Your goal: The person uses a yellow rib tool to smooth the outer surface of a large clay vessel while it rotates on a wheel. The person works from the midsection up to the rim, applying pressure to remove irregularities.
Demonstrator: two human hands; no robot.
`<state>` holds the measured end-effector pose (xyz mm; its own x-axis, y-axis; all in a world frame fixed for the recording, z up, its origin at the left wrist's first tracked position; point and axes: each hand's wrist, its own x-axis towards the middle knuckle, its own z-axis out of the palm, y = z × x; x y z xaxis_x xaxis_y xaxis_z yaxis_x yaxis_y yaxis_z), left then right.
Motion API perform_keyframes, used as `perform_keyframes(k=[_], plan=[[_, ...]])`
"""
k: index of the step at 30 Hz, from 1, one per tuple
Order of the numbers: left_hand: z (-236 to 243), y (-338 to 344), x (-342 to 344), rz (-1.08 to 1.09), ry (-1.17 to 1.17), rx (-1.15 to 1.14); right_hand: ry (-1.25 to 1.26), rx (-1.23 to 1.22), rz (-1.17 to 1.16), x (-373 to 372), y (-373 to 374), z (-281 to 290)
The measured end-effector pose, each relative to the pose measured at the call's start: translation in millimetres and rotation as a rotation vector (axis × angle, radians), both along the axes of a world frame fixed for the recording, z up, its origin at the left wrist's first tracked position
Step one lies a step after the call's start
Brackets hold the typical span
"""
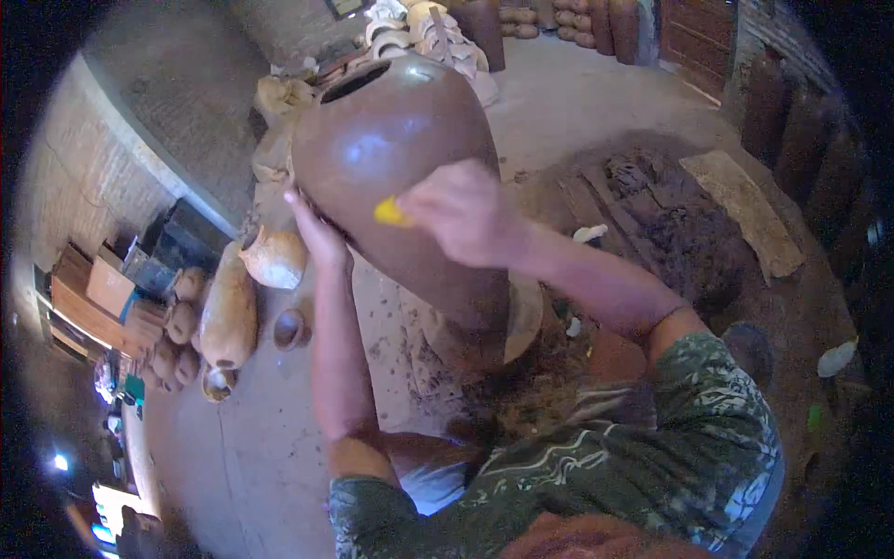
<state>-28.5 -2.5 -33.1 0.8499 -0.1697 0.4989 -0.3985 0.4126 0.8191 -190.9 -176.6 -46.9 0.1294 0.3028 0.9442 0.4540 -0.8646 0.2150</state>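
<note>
Hands work apart on a large brown clay jar standing on a round base on the workshop floor. Right hand pinches a small yellow tool against the jar's shoulder, while left hand lies open-palmed against its left side.

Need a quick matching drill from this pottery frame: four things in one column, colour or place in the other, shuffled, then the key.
Things:
1. large clay pot
2. small tool in the right hand
3. left hand
4. pale unfired pots

Descriptions:
A. yellow
B. lying on the floor at the left
C. glossy brown, on a round base
D. pressed flat against the pot's left side

Pairs: 1-C, 2-A, 3-D, 4-B
</note>
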Motion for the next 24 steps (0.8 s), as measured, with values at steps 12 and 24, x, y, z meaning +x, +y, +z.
perform_keyframes(k=[12, 24], plan=[[-6.4, 1.4, 13.4, -0.089, -0.023, -0.050, 0.125, 0.354, -0.110, 19.4, -44.7, 37.5], [-7.6, -3.3, 9.0, -0.065, -0.050, -0.016, 0.490, 0.605, -0.218, 35.7, -100.9, 100.1]])
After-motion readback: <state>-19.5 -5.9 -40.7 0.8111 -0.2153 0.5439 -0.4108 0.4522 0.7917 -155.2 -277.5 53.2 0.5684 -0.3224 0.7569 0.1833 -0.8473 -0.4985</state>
